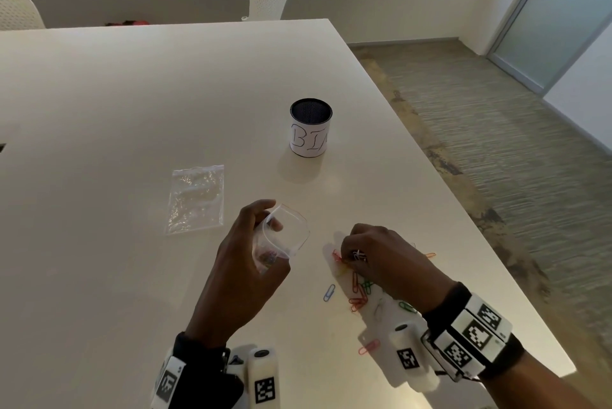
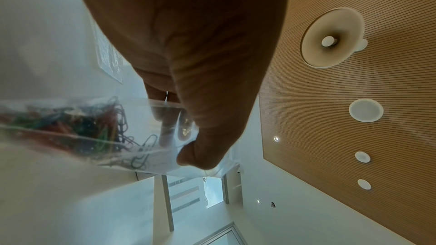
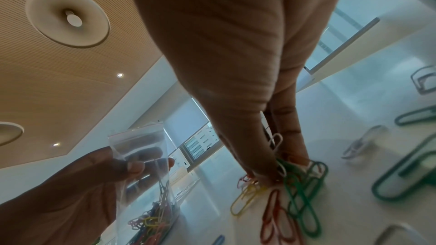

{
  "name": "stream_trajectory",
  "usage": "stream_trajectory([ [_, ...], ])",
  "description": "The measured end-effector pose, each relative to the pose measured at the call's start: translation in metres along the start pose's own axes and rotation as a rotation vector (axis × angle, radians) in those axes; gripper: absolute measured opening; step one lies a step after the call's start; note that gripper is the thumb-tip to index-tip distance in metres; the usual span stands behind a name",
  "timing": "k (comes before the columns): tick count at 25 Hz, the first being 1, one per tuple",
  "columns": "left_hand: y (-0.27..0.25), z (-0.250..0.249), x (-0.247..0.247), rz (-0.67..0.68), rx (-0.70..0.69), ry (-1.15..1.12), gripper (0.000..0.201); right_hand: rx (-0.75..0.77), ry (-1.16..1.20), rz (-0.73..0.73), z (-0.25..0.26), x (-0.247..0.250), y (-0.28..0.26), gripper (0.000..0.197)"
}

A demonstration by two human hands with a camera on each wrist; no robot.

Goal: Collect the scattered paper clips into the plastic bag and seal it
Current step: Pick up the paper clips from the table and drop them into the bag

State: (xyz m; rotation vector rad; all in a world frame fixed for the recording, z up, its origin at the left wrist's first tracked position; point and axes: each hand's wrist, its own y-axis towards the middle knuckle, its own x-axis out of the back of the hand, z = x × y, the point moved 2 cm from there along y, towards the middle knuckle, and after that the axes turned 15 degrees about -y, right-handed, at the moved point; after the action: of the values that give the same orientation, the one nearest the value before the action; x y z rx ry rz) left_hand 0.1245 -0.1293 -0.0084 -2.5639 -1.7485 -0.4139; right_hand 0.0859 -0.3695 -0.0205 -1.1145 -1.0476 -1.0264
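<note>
though a good heap already lies in the plastic bag, mouth unsealed in the curled left hand, the right hand pinches paper clips; more dot the bench.

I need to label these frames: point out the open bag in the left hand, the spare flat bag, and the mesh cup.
open bag (image 1: 285,232), head view, on its clear mouth.
spare flat bag (image 1: 195,198), head view, on its crinkled middle.
mesh cup (image 1: 310,140), head view, on its white paper label.
</note>
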Motion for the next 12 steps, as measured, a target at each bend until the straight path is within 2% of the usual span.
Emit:
stream_trajectory([
  [3, -0.001, 0.0, 0.0, -0.005, -0.001, -0.008, 0.071, -0.012, -0.001, -0.013, -0.004, 0.002, 0.005, 0.01],
  [7, -0.002, -0.003, 0.001, -0.007, -0.015, -0.002, 0.07, -0.029, 0.014, -0.075, -0.01, 0.011, 0.007, 0.015],
  [12, -0.002, -0.004, 0.001, -0.011, -0.023, 0.005, 0.07, -0.06, 0.208, -0.23, -0.012, 0.023, 0.005, 0.02],
])
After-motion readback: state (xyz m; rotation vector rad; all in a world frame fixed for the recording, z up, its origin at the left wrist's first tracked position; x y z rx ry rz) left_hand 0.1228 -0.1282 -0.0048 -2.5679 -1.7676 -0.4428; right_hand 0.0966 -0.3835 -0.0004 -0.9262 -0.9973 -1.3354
